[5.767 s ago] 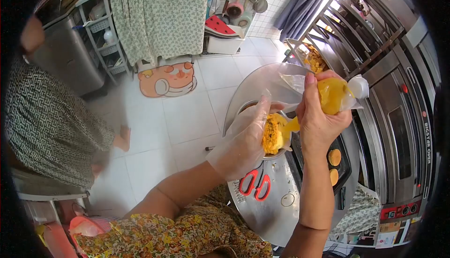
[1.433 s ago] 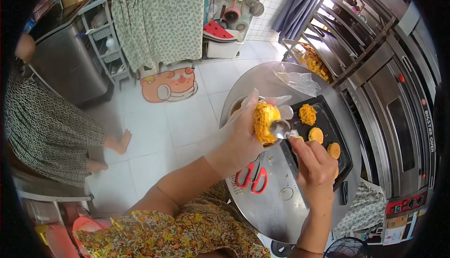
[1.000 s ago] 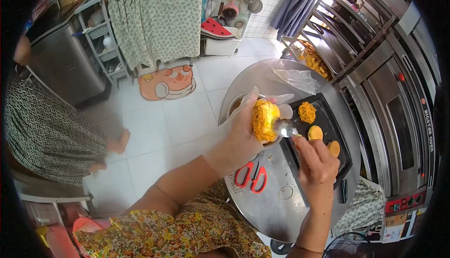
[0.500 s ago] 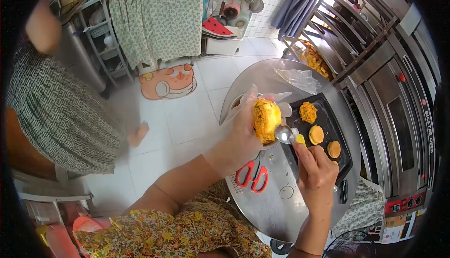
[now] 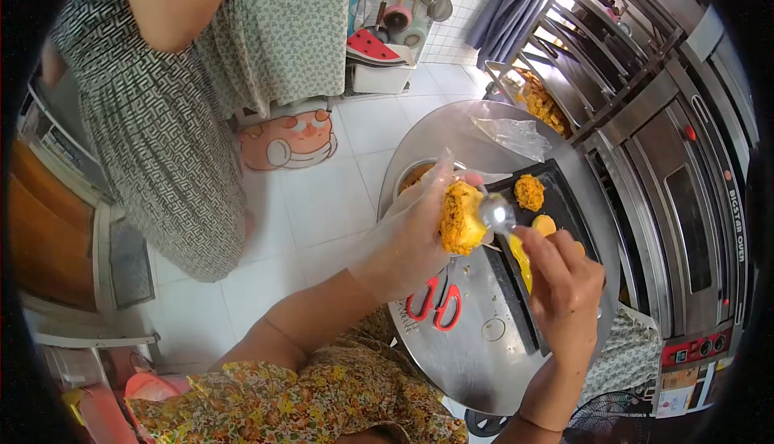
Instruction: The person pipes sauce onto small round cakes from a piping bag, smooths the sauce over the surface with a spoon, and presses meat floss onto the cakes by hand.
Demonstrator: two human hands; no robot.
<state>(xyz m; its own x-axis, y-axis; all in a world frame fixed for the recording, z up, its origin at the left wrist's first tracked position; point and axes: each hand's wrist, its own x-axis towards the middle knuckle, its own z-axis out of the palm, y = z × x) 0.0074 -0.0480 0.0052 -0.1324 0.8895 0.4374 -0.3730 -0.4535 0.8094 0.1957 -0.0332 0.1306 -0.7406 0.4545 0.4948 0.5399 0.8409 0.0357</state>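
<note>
My left hand (image 5: 415,238), in a clear plastic glove, holds a round cake (image 5: 462,220) coated in orange shreds, with a smooth yellow face turned right. It is above a metal bowl (image 5: 409,168) that is partly hidden. In my right hand (image 5: 562,283), which is bare, the fingers pinch a metal spoon (image 5: 497,213) whose bowl is beside the cake's yellow face. A yellow-filled bag (image 5: 520,261) shows just left of my right fingers. Below them lies a black tray (image 5: 513,297) with a coated cake (image 5: 529,192) and plain cakes (image 5: 544,225), partly covered by my right hand.
Red-handled scissors (image 5: 446,307) lie on the round metal table (image 5: 451,371). A plastic bag (image 5: 516,137) rests at its far edge. Ovens (image 5: 689,226) and a rack stand at the right. Another person in a patterned dress (image 5: 161,137) stands at the left, near a curtained counter (image 5: 294,33).
My right hand and the spoon have moved slightly right, and the cake has tilted a little. The other person has moved right, towards the curtained counter. Earlier, my right hand squeezed the yellow bag.
</note>
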